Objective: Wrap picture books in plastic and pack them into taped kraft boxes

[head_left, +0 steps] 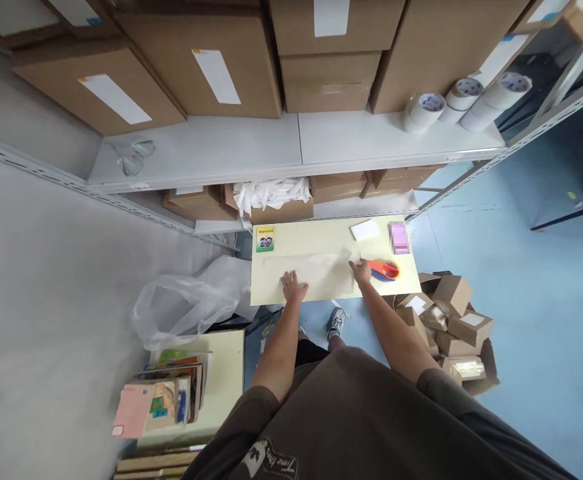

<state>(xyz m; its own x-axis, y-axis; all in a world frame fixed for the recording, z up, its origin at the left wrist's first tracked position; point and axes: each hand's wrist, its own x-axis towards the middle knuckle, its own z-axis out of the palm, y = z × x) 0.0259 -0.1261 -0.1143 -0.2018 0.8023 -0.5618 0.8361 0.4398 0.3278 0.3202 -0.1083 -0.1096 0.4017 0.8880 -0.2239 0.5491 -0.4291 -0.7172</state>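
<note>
A long, thin, whitish sheet [316,267] lies across the pale yellow tabletop [331,233]. My left hand [294,288] rests on its near left part with the fingers spread flat. At the sheet's right end, my right hand [360,271] has its fingers closed on a raised bit of it. Just right of that hand lies an orange-red and blue plastic tool [385,269], its exact kind unclear. A small booklet [265,239] with a yellow and green cover sits at the far left corner. Toward the far right are a white pad-like block [365,230] and a blurred pink item [399,238].
Behind the table stands a shelf [251,150] with cardboard boxes [241,60] and tape rolls [425,111]. A carton of small boxes [491,373] is at the right. A plastic bag [186,307] and a side table with stacked books [164,400] are at the left.
</note>
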